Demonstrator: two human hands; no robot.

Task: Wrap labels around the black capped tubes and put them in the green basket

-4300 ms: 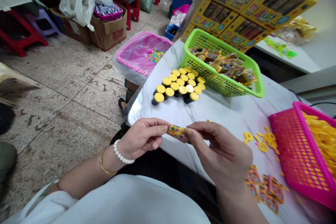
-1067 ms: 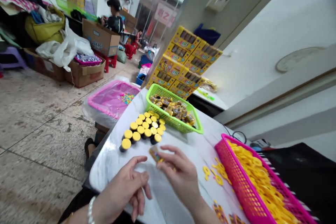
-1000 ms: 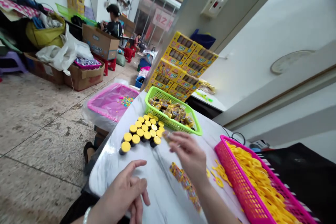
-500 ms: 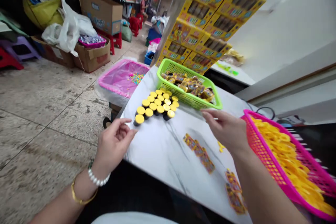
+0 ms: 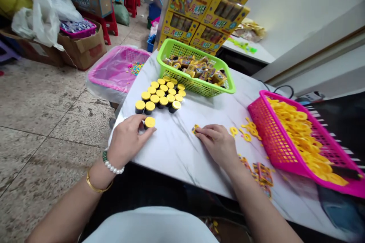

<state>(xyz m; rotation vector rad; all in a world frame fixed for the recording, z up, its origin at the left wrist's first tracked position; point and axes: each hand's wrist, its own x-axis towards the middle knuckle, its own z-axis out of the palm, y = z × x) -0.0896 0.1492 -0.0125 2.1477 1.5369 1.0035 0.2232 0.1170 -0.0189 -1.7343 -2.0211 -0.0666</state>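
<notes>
My left hand (image 5: pixel 127 139) is closed around a small black tube with a yellow cap (image 5: pixel 149 122), pulled a little away from the cluster of several like tubes (image 5: pixel 161 95) on the white marble table (image 5: pixel 182 152). My right hand (image 5: pixel 217 142) lies on the table with its fingertips pressed on a colourful sticker label (image 5: pixel 195 128). More sticker labels (image 5: pixel 261 171) lie beside my right forearm.
A green basket (image 5: pixel 225 88) of wrapped tubes stands behind the cluster. A pink basket (image 5: pixel 273 140) full of yellow plastic pieces sits at the right, with loose yellow pieces (image 5: pixel 245 131) beside it. A lined pink basket (image 5: pixel 114 72) with coloured beads stands left of the table. Yellow boxes (image 5: pixel 205 0) are stacked behind.
My right hand dropped the labelled tube by the green basket and came back to a sticker on the table. My left hand reached out and took one capped tube from the cluster.
</notes>
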